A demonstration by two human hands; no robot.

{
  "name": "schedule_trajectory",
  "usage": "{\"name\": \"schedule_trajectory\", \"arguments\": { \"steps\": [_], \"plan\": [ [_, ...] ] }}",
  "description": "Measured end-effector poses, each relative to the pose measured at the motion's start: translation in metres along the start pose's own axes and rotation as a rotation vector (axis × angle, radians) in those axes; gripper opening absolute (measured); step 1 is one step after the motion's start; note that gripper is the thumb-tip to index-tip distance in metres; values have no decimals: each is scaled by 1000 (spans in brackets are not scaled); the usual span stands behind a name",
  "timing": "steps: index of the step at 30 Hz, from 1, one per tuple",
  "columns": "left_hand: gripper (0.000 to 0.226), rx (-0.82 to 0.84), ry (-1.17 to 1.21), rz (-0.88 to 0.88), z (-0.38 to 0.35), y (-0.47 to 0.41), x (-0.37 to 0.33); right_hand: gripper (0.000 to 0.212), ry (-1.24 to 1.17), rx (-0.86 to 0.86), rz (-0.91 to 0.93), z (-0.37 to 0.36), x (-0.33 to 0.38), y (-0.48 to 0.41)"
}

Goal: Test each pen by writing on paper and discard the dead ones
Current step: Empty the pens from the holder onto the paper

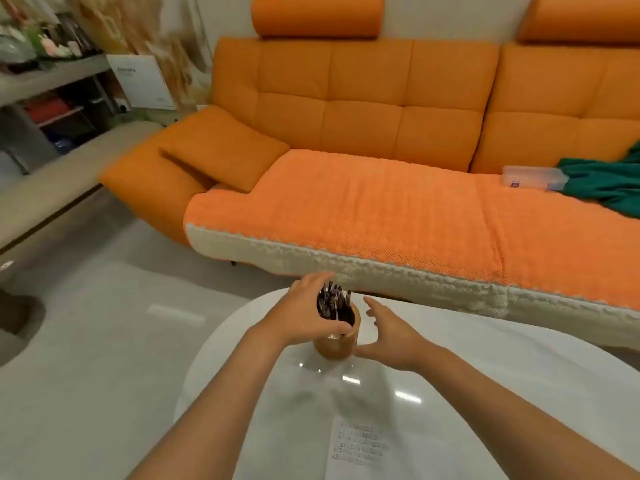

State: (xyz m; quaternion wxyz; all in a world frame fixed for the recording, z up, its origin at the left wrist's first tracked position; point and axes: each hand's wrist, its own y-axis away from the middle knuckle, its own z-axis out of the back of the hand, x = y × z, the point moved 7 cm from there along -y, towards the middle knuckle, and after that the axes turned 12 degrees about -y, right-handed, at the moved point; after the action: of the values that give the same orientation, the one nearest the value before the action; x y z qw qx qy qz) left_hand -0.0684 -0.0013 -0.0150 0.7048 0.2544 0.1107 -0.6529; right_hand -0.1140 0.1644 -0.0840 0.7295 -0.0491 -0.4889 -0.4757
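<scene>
A round wooden pen holder [337,342] stands on the white glossy table [485,375], near its far left edge. Several dark pens [334,301] stick up out of it. My left hand [308,313] wraps the holder's left side, thumb across its front rim, fingers behind the pens. Just right of the holder is my right hand [388,336], fingers spread and relaxed, its thumb near the holder's base; whether it touches is unclear. A sheet of paper [360,448] with several lines of handwriting lies on the table close to me.
An orange sofa [363,140] runs behind the table, with a loose cushion [225,150], a clear plastic box [533,176] and a green cloth [606,185] on its seat. Shelves [52,98] stand at the far left, above a pale floor [86,341].
</scene>
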Motion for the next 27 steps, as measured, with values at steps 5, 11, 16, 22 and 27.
{"name": "schedule_trajectory", "arguments": {
  "steps": [5, 11, 16, 22, 27],
  "plan": [
    [118, -44, -32, -43, -40, -17, 20, 129, -198, -35, 42, -32, -35, -40],
    [109, -222, 50, -128, -58, -23, 30, 100, -424, -167, 248, -56, -39, -60],
    [103, -296, 57, -162, -62, -8, 28, 87, -382, -252, 343, -62, -32, -34],
    [90, -369, 301, -172, -79, 43, 26, 77, -247, -344, 478, -59, -28, 44],
    [85, -344, 377, -197, -115, 87, 10, 85, -53, -360, 430, -64, -45, 109]
  ]
}}
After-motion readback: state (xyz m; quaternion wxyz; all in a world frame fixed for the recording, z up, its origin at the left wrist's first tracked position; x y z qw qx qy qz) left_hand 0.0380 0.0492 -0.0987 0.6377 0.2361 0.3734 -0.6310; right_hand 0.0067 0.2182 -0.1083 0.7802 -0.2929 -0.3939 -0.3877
